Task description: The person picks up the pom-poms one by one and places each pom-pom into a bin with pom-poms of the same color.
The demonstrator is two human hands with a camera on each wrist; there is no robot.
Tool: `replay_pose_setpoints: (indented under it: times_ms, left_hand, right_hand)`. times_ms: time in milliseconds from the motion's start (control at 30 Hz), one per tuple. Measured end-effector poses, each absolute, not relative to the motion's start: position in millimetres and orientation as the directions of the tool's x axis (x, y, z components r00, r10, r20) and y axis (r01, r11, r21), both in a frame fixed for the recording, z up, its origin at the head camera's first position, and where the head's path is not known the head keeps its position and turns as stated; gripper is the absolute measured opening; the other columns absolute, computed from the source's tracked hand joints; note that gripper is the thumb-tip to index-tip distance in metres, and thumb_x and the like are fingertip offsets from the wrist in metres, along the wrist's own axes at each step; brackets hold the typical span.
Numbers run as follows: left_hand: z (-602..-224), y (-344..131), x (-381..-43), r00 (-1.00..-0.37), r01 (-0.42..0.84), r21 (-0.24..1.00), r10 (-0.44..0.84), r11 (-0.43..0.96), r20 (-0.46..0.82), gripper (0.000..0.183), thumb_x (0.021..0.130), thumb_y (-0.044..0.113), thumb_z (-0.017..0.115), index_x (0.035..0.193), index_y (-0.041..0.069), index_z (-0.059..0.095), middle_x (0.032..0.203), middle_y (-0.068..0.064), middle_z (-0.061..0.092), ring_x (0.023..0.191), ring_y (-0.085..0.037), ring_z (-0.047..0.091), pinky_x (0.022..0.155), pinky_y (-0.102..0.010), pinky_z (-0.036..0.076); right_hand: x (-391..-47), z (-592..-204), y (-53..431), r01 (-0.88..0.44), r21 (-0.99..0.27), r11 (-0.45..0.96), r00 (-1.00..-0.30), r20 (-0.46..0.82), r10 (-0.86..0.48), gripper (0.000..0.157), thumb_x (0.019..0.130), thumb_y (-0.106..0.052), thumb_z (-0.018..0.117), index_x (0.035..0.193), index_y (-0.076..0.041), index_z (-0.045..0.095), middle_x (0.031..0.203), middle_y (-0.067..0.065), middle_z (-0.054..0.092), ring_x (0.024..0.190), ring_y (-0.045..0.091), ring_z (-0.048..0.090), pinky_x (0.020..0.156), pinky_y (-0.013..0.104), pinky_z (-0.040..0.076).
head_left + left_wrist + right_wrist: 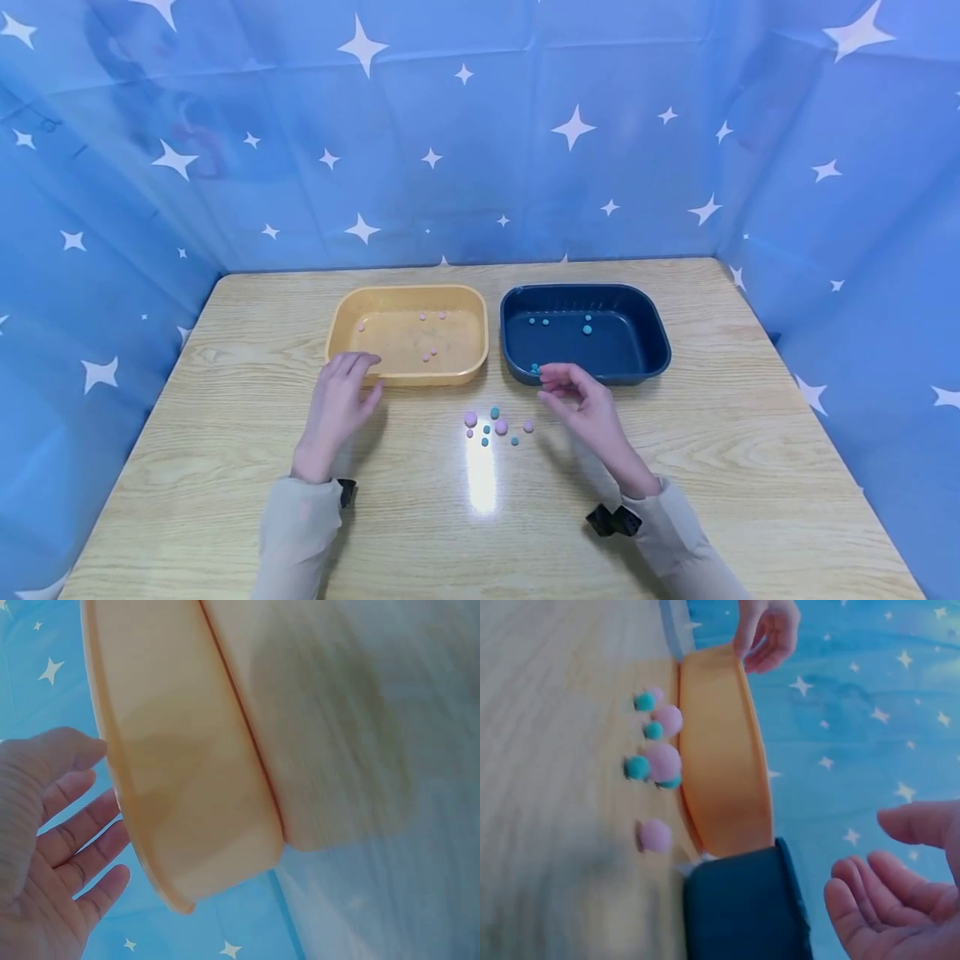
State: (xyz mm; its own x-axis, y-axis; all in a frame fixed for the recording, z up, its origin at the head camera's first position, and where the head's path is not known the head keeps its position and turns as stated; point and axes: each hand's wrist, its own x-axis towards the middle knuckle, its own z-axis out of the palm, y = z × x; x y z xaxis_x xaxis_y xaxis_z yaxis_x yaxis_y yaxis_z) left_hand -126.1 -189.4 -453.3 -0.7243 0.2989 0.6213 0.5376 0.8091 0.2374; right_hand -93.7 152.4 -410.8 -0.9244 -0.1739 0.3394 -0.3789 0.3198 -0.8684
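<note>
From the head camera, a wooden table (225, 433) stands inside blue star-printed curtain walls (480, 133). Two trays sit side by side at mid-table, close but apart: an orange tray (408, 375) on the left with a few pink balls (430, 354) inside, and a dark blue tray (660, 333) on the right with a few teal balls (587, 329) inside. In front of the gap between the trays lies a loose cluster of pompoms (495, 425), pink and teal mixed, resting on the bare wood. Nothing lies between the hands and this cluster. The left hand (337, 408) hovers palm down at the near left corner of the orange tray, fingers relaxed and slightly spread, holding nothing. The right hand (588, 404) hangs just before the near rim of the dark blue tray, to the right of the cluster, fingers loosely bent and apart, with nothing held between them. Both arms wear pale sleeves (296, 533).

The left wrist camera shows the left hand with its fingers (71, 840) extended and empty, just beside the orange tray's outer wall; whether they touch it cannot be told.

The right wrist camera shows the right hand's fingers (870, 892) curved open with an empty palm, near the dark blue tray's corner. The pompoms lie on the wood against the front of the orange tray, and the left hand appears at that tray's far end.
</note>
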Motion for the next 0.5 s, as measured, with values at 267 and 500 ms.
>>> replay_pose_setpoints:
  times_ms: [267,500]
  left_hand:
    - [-456,-195,-124,-0.742,0.524,0.238,0.3,0.818,0.6,0.028,0.066,-0.001,0.075,0.091,-0.002,0.064,0.089,-0.015,0.063,0.082,-0.033,0.056,0.073,-0.045,0.046]
    - [-459,-199,-123,-0.756,0.516,0.248,0.3,0.82,0.582,0.028,0.065,-0.005,0.075,0.09,-0.002,0.064,0.088,-0.015,0.063,0.083,-0.033,0.057,0.076,-0.045,0.046]
  right_hand:
    - [-96,-449,152,-0.21,-0.942,0.263,-0.963,0.152,-0.222,0.031,0.077,0.009,0.069,0.107,0.007,0.06,0.099,0.024,0.062,0.089,0.031,0.06,0.076,0.026,0.053]
    - [-95,-465,145,-0.188,-0.933,0.307,-0.958,0.106,-0.265,0.032,0.073,0.012,0.07,0.103,0.008,0.061,0.095,0.023,0.064,0.085,0.036,0.062,0.076,0.039,0.054]
